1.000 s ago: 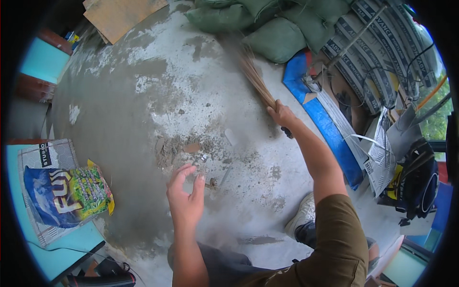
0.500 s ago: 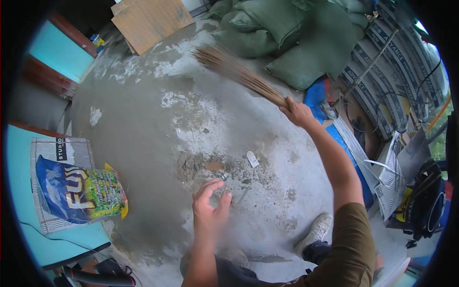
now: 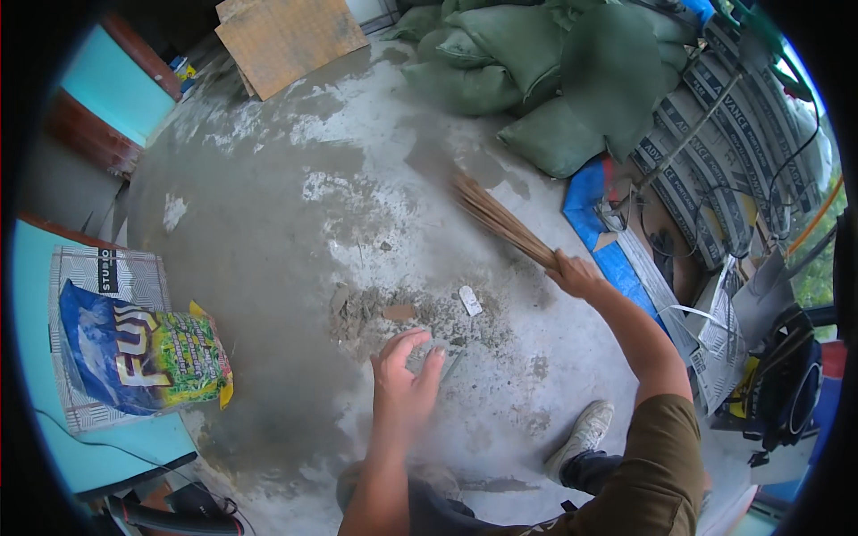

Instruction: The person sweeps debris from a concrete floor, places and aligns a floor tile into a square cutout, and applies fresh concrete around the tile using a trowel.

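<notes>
A broom of thin brown sticks (image 3: 505, 221) is gripped at its bound end by my right hand (image 3: 576, 272). It slants away toward the upper left, and its far tips are smeared by motion. My left hand (image 3: 405, 371) hovers over the floor with its fingers curved and the thumb apart from them. Just beyond that hand lies a patch of grey rubble and grit (image 3: 357, 313). In the rubble are a flat brown piece (image 3: 399, 313) and a small white piece (image 3: 469, 301).
Green filled sacks (image 3: 554, 80) are heaped at the far side. To the right are stacked grey printed bags (image 3: 715, 134), a blue sheet (image 3: 617, 259) and a dark bag (image 3: 786, 366). A blue-and-green sack (image 3: 147, 353) lies left. Brown boards (image 3: 290, 40) stand at the far left.
My right hand has drawn the broom nearer and to the right, away from the green sacks. My left hand has shifted slightly right, its fingers still curved.
</notes>
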A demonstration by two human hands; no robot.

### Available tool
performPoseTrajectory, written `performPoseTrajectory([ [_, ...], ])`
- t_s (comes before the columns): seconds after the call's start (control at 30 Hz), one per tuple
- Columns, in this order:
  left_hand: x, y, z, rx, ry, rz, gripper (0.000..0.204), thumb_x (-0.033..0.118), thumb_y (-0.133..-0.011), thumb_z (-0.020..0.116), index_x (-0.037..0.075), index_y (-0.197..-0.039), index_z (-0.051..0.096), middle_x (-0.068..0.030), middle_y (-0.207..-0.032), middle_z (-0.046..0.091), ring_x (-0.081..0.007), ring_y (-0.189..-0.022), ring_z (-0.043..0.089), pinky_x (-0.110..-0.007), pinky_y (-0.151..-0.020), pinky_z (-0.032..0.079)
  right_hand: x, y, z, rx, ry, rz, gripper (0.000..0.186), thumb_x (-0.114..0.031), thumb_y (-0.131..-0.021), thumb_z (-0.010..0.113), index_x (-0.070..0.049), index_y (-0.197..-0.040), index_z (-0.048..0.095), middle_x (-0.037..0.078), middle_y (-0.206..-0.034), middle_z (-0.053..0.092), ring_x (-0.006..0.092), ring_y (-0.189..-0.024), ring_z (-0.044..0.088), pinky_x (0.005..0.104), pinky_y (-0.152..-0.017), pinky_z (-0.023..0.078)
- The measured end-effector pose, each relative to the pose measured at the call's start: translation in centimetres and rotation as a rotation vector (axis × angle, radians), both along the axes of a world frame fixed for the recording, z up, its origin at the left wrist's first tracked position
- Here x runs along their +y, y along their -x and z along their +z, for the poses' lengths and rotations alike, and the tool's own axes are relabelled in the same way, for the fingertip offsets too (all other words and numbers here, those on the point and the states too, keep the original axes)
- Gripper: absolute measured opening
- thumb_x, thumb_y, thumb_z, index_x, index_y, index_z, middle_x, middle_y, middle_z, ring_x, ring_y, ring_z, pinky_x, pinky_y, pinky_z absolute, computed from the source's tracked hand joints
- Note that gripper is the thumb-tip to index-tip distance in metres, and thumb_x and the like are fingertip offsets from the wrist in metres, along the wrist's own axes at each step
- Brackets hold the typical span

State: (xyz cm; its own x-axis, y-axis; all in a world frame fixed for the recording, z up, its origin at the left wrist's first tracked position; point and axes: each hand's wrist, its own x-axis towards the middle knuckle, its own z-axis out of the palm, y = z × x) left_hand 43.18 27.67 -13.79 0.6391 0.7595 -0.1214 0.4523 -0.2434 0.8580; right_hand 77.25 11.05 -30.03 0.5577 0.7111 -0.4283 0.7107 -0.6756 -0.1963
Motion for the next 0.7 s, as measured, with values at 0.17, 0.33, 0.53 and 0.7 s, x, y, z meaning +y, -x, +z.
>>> performPoseTrajectory([
  [0.17,0.0,0.1,0.0,-0.012,0.074,-0.019,0.03,0.022,-0.083,0.067,0.001,-0.105,0.063,-0.0136,-0.116,0.061,-0.0318,-0.109,0.053,-0.039,-0.098,0.036,-8.3,1.8,1.8,-0.035,-0.134,-0.017,0.04,-0.039,-0.09,0.056,-0.007,-0.11,0.042,0.025,-0.083,0.063,0.0451,-0.08,0.061,0.0516,-0.069,0.046],
  [0.33,0.3,0.8,0.3,-0.012,0.063,-0.045,0.027,0.015,-0.084,0.066,-0.003,-0.104,0.063,-0.0163,-0.115,0.063,-0.0269,-0.109,0.059,-0.034,-0.094,0.043,3.0,-1.1,2.7,-0.077,-0.358,-0.09,0.04,-0.04,-0.09,0.056,-0.006,-0.106,0.042,0.025,-0.088,0.063,0.045,-0.084,0.06,0.0515,-0.07,0.046],
  [0.53,-0.9,-0.5,0.3,-0.033,0.01,-0.12,0.029,0.017,-0.085,0.065,-0.003,-0.105,0.063,-0.017,-0.116,0.062,-0.0271,-0.11,0.058,-0.034,-0.095,0.043,17.1,-3.4,-4.9,-0.007,-0.188,-0.134,0.049,-0.042,-0.09,0.053,-0.006,-0.121,0.042,0.026,-0.103,0.063,0.0427,-0.098,0.06,0.0482,-0.085,0.048],
  [0.7,-0.7,-0.6,0.1,-0.01,0.053,-0.099,0.029,0.017,-0.085,0.065,-0.003,-0.106,0.063,-0.017,-0.115,0.063,-0.0269,-0.109,0.059,-0.034,-0.094,0.043,9.2,3.8,-5.3,0.129,0.031,0.142,0.049,-0.044,-0.092,0.05,-0.007,-0.121,0.038,0.023,-0.087,0.065,0.0391,-0.082,0.064,0.0478,-0.07,0.051],
])
